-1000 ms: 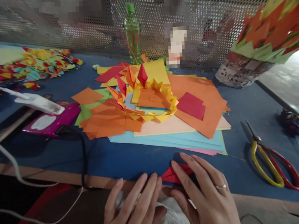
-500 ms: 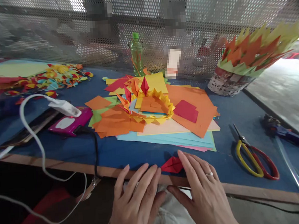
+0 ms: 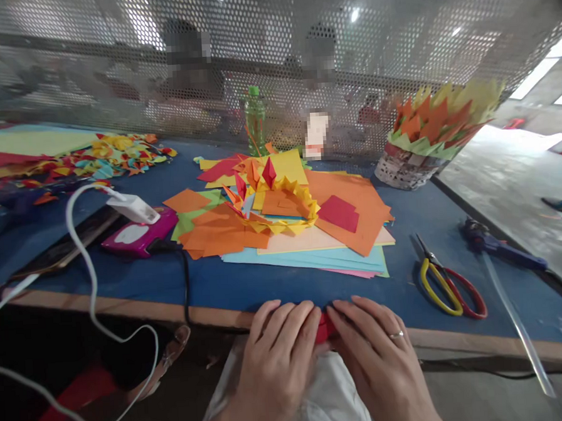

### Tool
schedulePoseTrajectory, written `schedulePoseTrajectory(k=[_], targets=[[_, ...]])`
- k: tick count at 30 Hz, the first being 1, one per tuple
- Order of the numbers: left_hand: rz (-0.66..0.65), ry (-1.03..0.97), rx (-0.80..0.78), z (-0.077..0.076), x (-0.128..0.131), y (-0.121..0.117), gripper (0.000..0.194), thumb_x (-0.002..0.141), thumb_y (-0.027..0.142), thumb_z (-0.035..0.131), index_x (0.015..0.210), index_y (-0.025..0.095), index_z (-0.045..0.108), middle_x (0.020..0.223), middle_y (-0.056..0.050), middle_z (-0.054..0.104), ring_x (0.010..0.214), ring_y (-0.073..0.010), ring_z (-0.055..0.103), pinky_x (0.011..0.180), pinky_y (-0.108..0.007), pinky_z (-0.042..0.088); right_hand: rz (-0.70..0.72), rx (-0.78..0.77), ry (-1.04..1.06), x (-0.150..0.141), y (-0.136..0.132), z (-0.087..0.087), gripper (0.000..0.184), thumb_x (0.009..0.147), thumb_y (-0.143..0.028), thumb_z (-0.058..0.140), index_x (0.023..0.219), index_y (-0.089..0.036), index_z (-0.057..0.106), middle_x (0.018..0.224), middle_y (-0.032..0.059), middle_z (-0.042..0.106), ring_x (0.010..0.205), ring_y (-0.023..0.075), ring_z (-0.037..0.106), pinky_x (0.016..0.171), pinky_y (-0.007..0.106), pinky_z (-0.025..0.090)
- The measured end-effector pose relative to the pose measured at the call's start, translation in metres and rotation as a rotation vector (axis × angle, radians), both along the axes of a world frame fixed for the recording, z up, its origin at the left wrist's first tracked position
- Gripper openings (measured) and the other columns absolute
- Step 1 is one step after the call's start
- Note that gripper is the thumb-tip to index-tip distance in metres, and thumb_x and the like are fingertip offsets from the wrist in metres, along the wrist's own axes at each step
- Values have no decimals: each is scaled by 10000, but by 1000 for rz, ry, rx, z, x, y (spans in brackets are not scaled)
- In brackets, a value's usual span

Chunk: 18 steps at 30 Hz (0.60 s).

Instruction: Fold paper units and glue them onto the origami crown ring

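A red folded paper piece [image 3: 324, 329] lies at the front edge of the table, mostly covered by my fingers. My left hand [image 3: 279, 352] is bent over its left part, fingertips together on the table edge. From the other side, my right hand [image 3: 377, 350], with a ring on one finger, closes over its right part. Both thumbs are hidden below the edge. Behind my hands stands a yellow folded-paper ring [image 3: 282, 226] with red and orange points along its left side. It rests on stacked orange paper [image 3: 349, 197] and light blue sheets [image 3: 307, 261].
Scissors [image 3: 447, 283] with yellow and red handles lie at right, beside a blue glue gun [image 3: 504, 246] with a clear stick. A paper-petalled basket [image 3: 408, 166] and a green bottle [image 3: 255, 121] stand behind. At left are a purple power adapter [image 3: 138, 233], a white cable and paper scraps [image 3: 122, 150].
My hands have drawn closer together, and their fingers have closed over the red folded paper, now nearer the table's edge. The camera view has shifted slightly.
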<state>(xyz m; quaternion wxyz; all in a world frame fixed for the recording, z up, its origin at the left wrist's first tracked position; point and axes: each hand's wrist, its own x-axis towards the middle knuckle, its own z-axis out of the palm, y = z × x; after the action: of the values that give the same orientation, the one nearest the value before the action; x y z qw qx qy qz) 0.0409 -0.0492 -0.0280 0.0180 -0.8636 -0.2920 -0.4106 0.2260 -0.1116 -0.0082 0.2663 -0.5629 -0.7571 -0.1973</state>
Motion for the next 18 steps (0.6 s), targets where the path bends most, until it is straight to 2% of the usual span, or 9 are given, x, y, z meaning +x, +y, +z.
schedulePoseTrajectory(k=[5, 8, 11, 14, 16, 18], targets=[[-1, -34, 54, 1, -6, -1, 264, 974, 63, 565, 1149, 155, 740, 1064, -95, 727, 972, -213, 621, 992, -419, 443, 63, 31, 75, -3, -4, 8, 269, 954, -95, 573, 1139, -225, 721, 1105, 3, 783, 1111, 205, 640, 957, 368, 482], [-69, -157, -99, 12, -6, -4, 276, 981, 64, 532, 1126, 172, 741, 931, -74, 672, 852, -180, 569, 828, -337, 467, 126, -4, 196, -6, -6, 14, 232, 952, -100, 593, 1136, -212, 680, 1101, 29, 761, 1121, 198, 632, 975, 346, 490], [-249, -333, -464, 28, -5, -4, 206, 982, 108, 567, 1033, 181, 752, 855, -46, 632, 766, -140, 561, 680, -249, 449, 129, -30, 461, -8, -11, 21, 175, 962, -134, 578, 1113, -219, 598, 1097, 47, 719, 1071, 159, 649, 920, 270, 519], [-344, -501, -1032, 42, -3, 3, 191, 951, 267, 669, 797, 171, 727, 761, -12, 593, 684, -109, 534, 589, -208, 402, 66, -151, 663, -11, -16, 25, 181, 1012, -204, 513, 1183, -246, 554, 1082, 24, 699, 966, 120, 675, 816, 201, 536], [-384, -619, -1369, 47, -1, 8, 246, 903, 362, 722, 766, 160, 704, 697, 4, 586, 631, -98, 504, 574, -206, 397, 90, -284, 713, -14, -18, 26, 156, 1040, -245, 477, 1155, -269, 579, 1028, -6, 701, 905, 108, 678, 780, 183, 530], [-417, -680, -1540, 50, 2, 11, 273, 871, 414, 748, 817, 149, 714, 671, 5, 611, 610, -94, 505, 596, -210, 422, 140, -375, 742, -16, -18, 26, 150, 1050, -281, 467, 1064, -271, 617, 964, -20, 699, 864, 109, 670, 762, 181, 517]])
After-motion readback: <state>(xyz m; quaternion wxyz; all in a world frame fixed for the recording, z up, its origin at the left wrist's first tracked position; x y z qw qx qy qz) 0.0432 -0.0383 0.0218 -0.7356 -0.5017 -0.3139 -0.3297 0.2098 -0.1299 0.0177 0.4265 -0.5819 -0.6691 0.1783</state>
